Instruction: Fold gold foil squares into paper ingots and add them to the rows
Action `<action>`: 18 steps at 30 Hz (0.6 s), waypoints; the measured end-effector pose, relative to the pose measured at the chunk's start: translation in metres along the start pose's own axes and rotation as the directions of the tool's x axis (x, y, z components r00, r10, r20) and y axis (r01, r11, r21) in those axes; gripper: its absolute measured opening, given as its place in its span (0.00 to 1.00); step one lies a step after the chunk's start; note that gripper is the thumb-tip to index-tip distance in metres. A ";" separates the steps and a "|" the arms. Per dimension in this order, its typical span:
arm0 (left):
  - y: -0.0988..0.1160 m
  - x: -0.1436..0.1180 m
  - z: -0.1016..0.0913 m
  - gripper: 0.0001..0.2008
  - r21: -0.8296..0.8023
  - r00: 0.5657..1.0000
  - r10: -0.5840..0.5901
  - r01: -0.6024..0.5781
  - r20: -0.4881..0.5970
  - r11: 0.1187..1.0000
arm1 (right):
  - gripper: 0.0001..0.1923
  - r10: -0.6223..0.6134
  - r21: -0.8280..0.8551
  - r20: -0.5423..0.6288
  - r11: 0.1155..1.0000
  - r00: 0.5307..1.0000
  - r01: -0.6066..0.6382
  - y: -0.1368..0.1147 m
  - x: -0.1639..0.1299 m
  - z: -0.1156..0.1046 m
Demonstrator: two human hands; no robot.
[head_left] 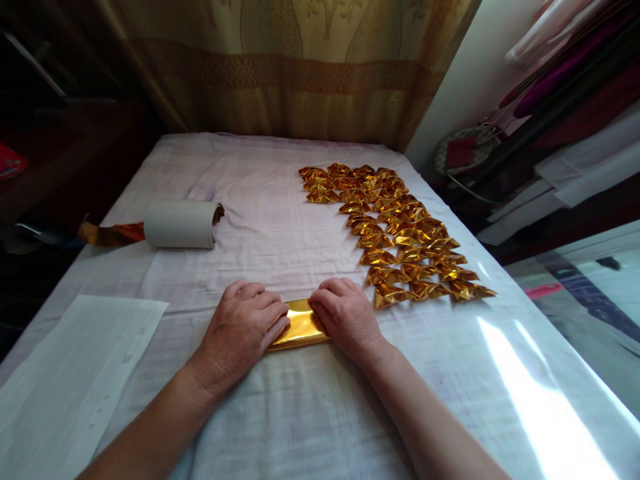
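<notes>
Underneath gold foil (303,323), pale sun-streaked cloth (270,413); curtain (300,87) beyond, clothes (595,163) hanging right.

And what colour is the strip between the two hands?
Shiny gold; the strip shows best in the head view.

The left hand (246,325) is bare, its knuckles creased; the right hand (347,315) is likewise bare; the left forearm (157,423) and right forearm (425,408) show uncovered.
</notes>
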State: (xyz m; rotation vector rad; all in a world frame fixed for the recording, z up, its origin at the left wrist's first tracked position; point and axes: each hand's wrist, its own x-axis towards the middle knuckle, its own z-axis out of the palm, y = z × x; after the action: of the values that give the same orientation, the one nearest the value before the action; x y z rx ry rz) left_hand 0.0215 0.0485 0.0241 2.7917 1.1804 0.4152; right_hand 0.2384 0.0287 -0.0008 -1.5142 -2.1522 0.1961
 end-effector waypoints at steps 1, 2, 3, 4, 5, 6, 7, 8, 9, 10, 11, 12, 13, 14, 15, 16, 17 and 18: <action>0.003 0.000 -0.002 0.06 0.025 1.000 -0.003 0.002 0.019 1.000 | 0.05 -0.044 -0.038 0.020 0.998 0.999 0.045 0.000 0.000 -0.002; 0.005 0.001 -0.004 0.06 0.045 0.999 -0.008 0.006 0.034 0.999 | 0.05 -0.089 -0.063 0.045 0.994 0.995 0.091 -0.001 0.000 -0.003; 0.007 0.001 -0.005 0.06 0.059 0.999 -0.011 0.008 0.046 0.998 | 0.04 -0.128 -0.072 0.071 0.989 0.989 0.133 -0.002 0.000 -0.005; 0.009 0.001 -0.005 0.07 0.072 0.999 -0.015 0.011 0.053 0.997 | 0.04 -0.160 -0.066 0.098 0.984 0.982 0.166 -0.003 0.000 -0.006; 0.011 0.001 -0.005 0.07 0.082 0.998 -0.018 0.013 0.053 0.997 | 0.04 -0.182 -0.050 0.122 0.981 0.976 0.189 -0.003 0.000 -0.006; 0.013 0.001 -0.005 0.07 0.092 0.999 -0.019 0.014 0.050 0.996 | 0.04 -0.191 -0.033 0.139 0.980 0.972 0.197 -0.005 0.000 -0.006; 0.014 0.000 -0.005 0.07 0.102 0.999 -0.020 0.015 0.045 0.995 | 0.04 -0.187 -0.016 0.148 0.981 0.971 0.191 -0.006 -0.001 -0.006; 0.015 0.000 -0.004 0.06 0.112 0.999 -0.020 0.015 0.038 0.994 | 0.03 -0.171 -0.002 0.147 0.985 0.974 0.173 -0.007 -0.001 -0.005; 0.017 0.000 -0.004 0.06 0.123 0.999 -0.019 0.015 0.031 0.992 | 0.03 -0.147 0.008 0.140 0.989 0.979 0.148 -0.009 -0.001 -0.004; 0.018 0.000 -0.004 0.06 0.134 0.999 -0.019 0.015 0.028 0.991 | 0.02 -0.121 0.013 0.132 0.993 0.984 0.120 -0.010 -0.001 -0.002; 0.019 -0.001 -0.004 0.06 0.146 1.000 -0.019 0.016 0.025 0.989 | 0.02 -0.095 0.013 0.125 0.995 0.988 0.094 -0.012 -0.001 -0.001; 0.021 -0.001 -0.004 0.06 0.157 1.000 -0.019 0.015 0.023 0.987 | 0.03 -0.073 0.010 0.119 0.997 0.990 0.073 -0.013 -0.002 0.000; 0.022 -0.001 -0.004 0.06 0.168 1.000 -0.018 0.014 0.022 0.986 | 0.03 -0.058 0.004 0.116 0.998 0.991 0.058 -0.015 -0.002 0.001; 0.023 -0.002 -0.004 0.07 0.177 1.000 -0.016 0.011 0.021 0.984 | 0.03 -0.050 -0.003 0.117 0.999 0.992 0.050 -0.016 -0.003 0.001; 0.025 -0.002 -0.005 0.07 0.185 1.000 -0.014 0.010 0.023 0.983 | 0.04 -0.047 -0.008 0.119 0.999 0.992 0.048 -0.016 -0.004 0.001; 0.026 -0.003 -0.005 0.07 0.192 1.000 -0.013 0.008 0.022 0.981 | 0.05 -0.045 -0.010 0.120 0.999 0.992 0.047 -0.017 -0.005 0.001; 0.027 -0.004 -0.006 0.07 0.199 1.000 -0.013 0.008 0.022 0.980 | 0.06 -0.044 -0.008 0.123 0.999 0.991 0.046 -0.017 -0.007 0.001; 0.029 -0.004 -0.006 0.08 0.208 1.000 -0.015 0.010 0.022 0.978 | 0.07 -0.044 -0.004 0.127 0.999 0.991 0.045 -0.017 -0.009 0.000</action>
State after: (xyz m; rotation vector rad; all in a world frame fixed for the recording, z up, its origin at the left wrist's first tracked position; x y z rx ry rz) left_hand 0.0368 0.0250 0.0339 2.9523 1.3059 0.2718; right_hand 0.2267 0.0146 0.0031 -1.4923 -2.2851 0.2773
